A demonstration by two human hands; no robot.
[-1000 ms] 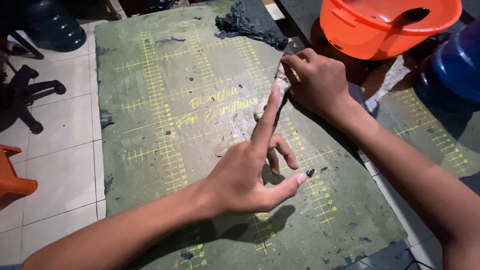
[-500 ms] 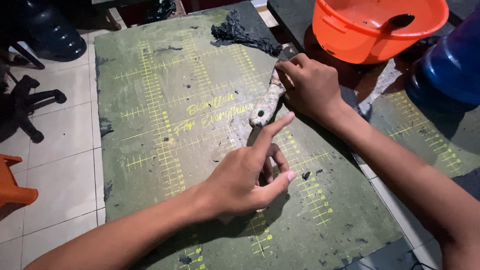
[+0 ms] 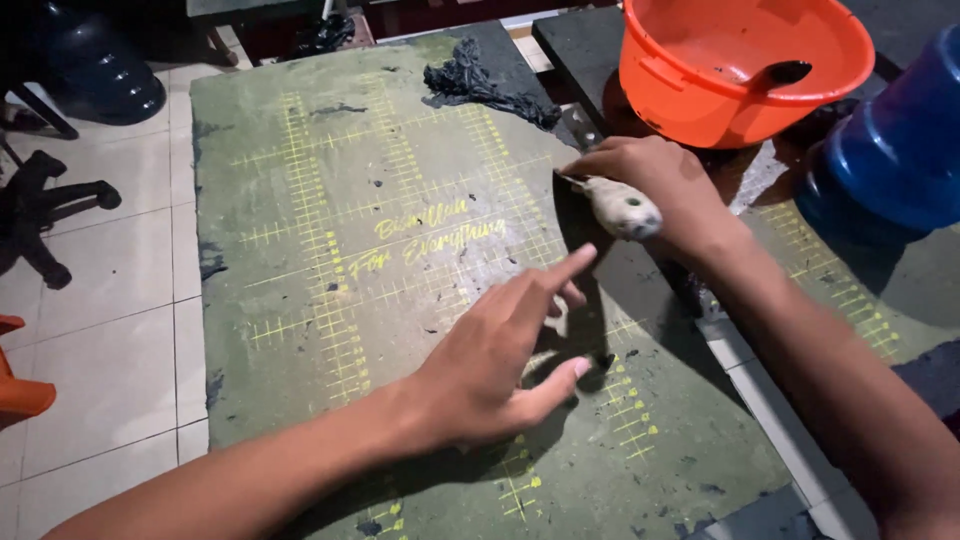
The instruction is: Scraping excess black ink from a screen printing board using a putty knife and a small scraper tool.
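Under my arms lies the big green cutting mat [image 3: 330, 300], worn and smeared with dark grime, its yellow ruled grid and a line of yellow script running across the middle; it rests on a pale tiled floor [image 3: 110, 300]. At the far right corner sits an orange plastic bucket [image 3: 700, 100] with a dark handle poking over its rim, and just beside it a blue tub [image 3: 900, 150]. A crumpled dark rag [image 3: 480, 85] lies on the mat's far edge. My right hand [image 3: 665, 190] is clenched around a knife handle [image 3: 622, 208], a stubby, rounded grip, pale grey-beige and dirty, with a small dark spot near its blunt end; it sits above the right edge of the mat, near the bucket, tilted so the end points toward me. The blade is too dark for me to make out. My left hand [image 3: 490, 370] hovers low over the mat, empty, forefinger stretched toward the handle, thumb out, the other fingers curled loosely under.
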